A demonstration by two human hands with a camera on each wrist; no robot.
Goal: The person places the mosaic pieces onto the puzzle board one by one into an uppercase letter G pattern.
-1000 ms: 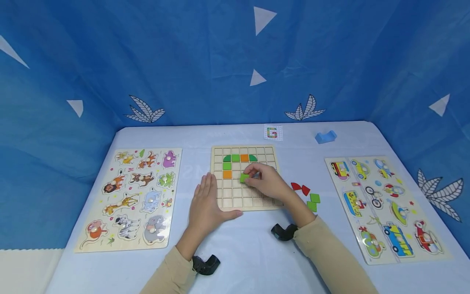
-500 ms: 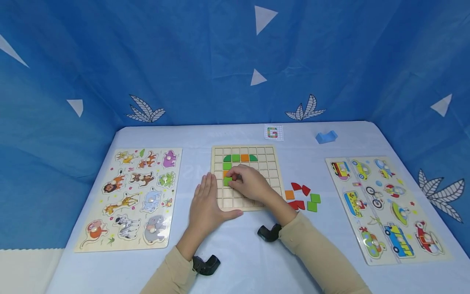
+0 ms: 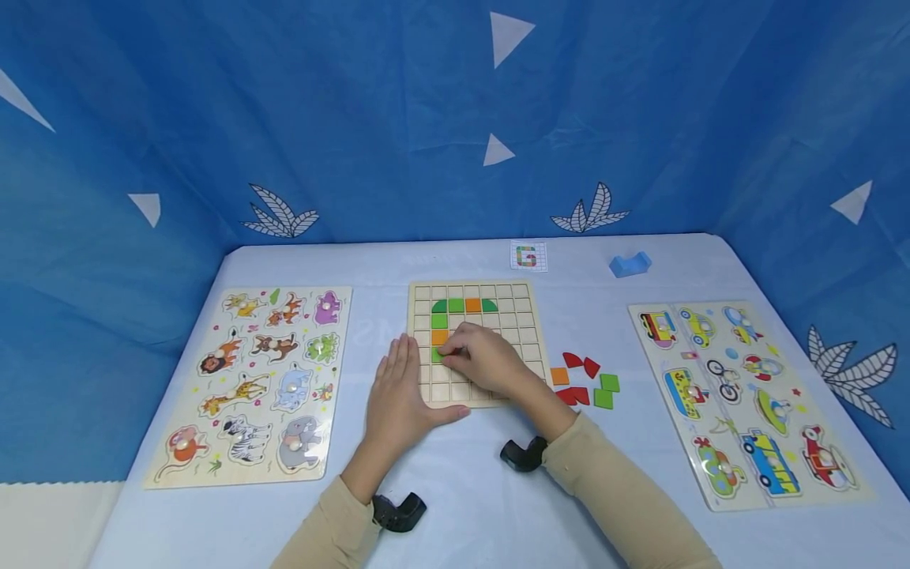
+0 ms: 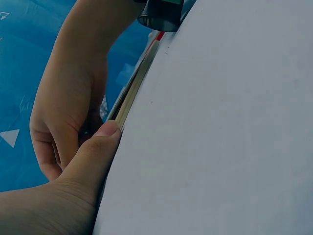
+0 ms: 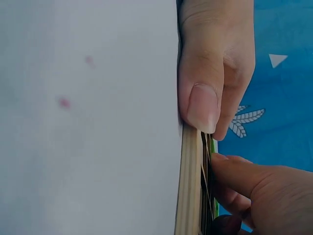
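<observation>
I look in through the head view and see the person's left hand [image 3: 400, 395] lying along the left edge of the grid board [image 3: 526, 336], fingers straight and extended, thumb spread out against the near edge. The right hand [image 3: 483, 357] has its fingers narrowed to a pinch on a green square [image 3: 437, 356], which sits at the fifth row down, in the board's second column, directly below an orange square [image 3: 440, 337]. I cannot tell from here whether that piece is fully seated in its cell.

By my reckoning the work is around half done. Done: a top run of rounded green corner [image 3: 440, 306], green, orange, rounded green corner, with a green and an orange going down the left side. Left: the pinched piece to settle, and the loose pieces on the tabletop [image 3: 462, 482] right of the board, namely an orange tile [image 3: 559, 376], several red wedges [image 3: 592, 367] and two green tiles [image 3: 603, 398].

I find the pattern card [image 3: 528, 257] beyond the board; it shows a G-like coloured shape, and the filled cells match only its upper and left parts, as far as I can judge
</observation>
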